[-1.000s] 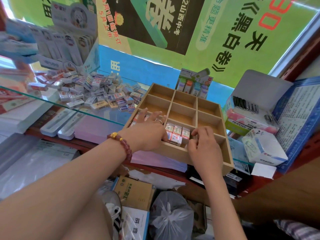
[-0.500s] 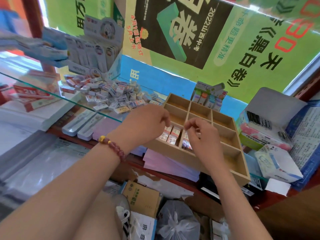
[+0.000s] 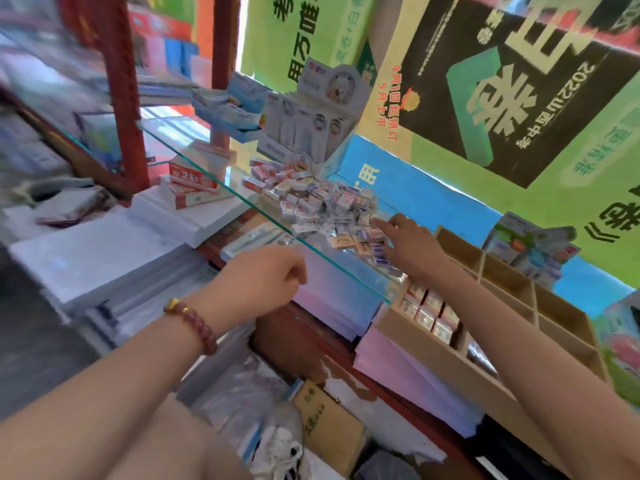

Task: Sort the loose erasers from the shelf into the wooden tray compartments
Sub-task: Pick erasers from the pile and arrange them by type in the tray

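The right hand stretches flat, straight fingertips touching the nearest loose erasers heaped on the glass shelf, probably to pick some for the wooden tray beside its wrist. The left hand hangs nearer, fingers curled under; whether they hold anything is hidden.

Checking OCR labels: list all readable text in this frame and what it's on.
"2022山西中考": black poster.
"4月1日起预订 5月上市": yellow strip beside it.
"用万唯": green poster.
"2B", probably: red and white box.
Erasers and cardboard box: print too blurred to read.
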Demonstrator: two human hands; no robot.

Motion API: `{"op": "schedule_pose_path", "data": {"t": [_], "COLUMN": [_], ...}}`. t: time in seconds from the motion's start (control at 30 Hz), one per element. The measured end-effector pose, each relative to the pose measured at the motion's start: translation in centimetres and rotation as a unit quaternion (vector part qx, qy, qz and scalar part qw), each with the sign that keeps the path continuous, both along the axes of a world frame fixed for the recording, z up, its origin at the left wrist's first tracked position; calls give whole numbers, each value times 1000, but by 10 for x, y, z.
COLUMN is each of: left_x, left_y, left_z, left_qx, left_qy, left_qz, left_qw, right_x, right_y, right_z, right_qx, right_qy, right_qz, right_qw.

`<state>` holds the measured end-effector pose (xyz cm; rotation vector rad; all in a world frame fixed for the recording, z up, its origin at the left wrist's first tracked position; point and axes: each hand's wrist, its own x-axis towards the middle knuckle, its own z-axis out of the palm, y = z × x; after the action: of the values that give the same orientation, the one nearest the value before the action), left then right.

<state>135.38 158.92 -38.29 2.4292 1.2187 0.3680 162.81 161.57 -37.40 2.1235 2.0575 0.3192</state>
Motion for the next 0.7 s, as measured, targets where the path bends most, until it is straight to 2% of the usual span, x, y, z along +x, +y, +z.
{"op": "schedule_pose_path", "data": {"t": [0.1, 0.2, 0.27, 0.33, 0.4, 0.47, 0.53, 0.6, 0.63, 0.7], "left_x": [0, 8, 17, 27, 37, 47, 58, 69, 74, 80], "left_y": [2, 2, 2, 0, -2, -3, -1, 0, 1, -1], "left_z": [-5, -4, -3, -2, 1, 0, -3, -6, -7, -7], "left_qx": [13, -7, -35, -83, -93, -74, -128, -191, -194, -198], "left_qy": [-22, -47, -95, -164, -205, -212, -271, -331, -332, -323], "left_qz": [10, 4, 3, 8, 7, 22, 54, 78, 83, 88], "left_qw": [1000, 999, 995, 983, 974, 974, 952, 921, 919, 921], "right_x": [-4, -7, -9, -13, -22, -34, -42, -46, -45, -38], "right_y": [16, 17, 11, 1, -11, -22, -28, -33, -35, -36], "right_z": [-2, 4, 10, 14, 20, 24, 24, 25, 25, 26], "right_qx": [-26, 13, 47, 75, 87, 84, 79, 72, 70, 44], "right_qy": [15, 23, 39, 94, 127, 91, 53, 42, 66, 148], "right_qz": [-1, 11, 42, 109, 214, 314, 366, 374, 357, 254], "right_qw": [1000, 1000, 997, 987, 965, 941, 926, 924, 929, 955]}}
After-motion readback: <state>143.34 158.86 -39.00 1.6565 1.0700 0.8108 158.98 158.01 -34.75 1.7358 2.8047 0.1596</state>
